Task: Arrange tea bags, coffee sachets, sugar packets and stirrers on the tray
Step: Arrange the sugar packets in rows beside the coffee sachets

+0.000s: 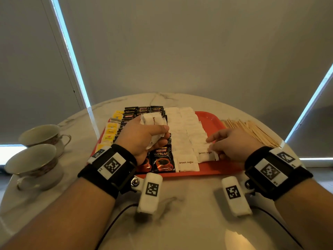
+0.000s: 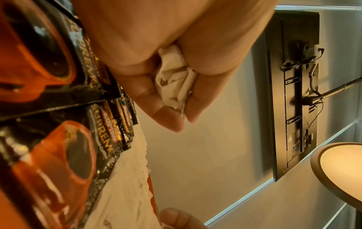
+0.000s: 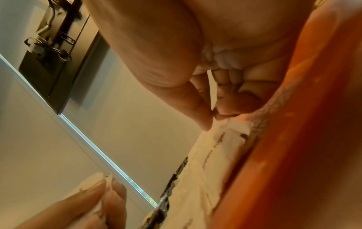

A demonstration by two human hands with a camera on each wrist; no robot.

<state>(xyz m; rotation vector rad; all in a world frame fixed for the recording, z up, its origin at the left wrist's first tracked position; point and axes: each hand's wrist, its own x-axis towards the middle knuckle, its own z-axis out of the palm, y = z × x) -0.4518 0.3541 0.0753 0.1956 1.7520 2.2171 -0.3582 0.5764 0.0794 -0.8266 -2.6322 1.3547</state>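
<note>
A round marble table (image 1: pixel 180 204) carries a red tray (image 1: pixel 212 120) lined with rows of goods: yellow tea bags (image 1: pixel 112 126) along its left edge, black coffee sachets (image 1: pixel 163 159) beside them, and two columns of white sugar packets (image 1: pixel 187 134) in the middle, running from the far edge to the near edge. A loose heap of wooden stirrers (image 1: pixel 252 130) lies on the table just off the tray's right side. Two teacups (image 1: pixel 34 161) stand on the table to the left of the tray. Above the sachets, the left hand (image 1: pixel 142 138) is curled around a bunch of sugar packets (image 2: pixel 174 80). The right hand (image 1: pixel 232 143) pinches the edge of one sugar packet (image 1: pixel 206 153) at the near end of the right column, thumb and fingertips close together.
</note>
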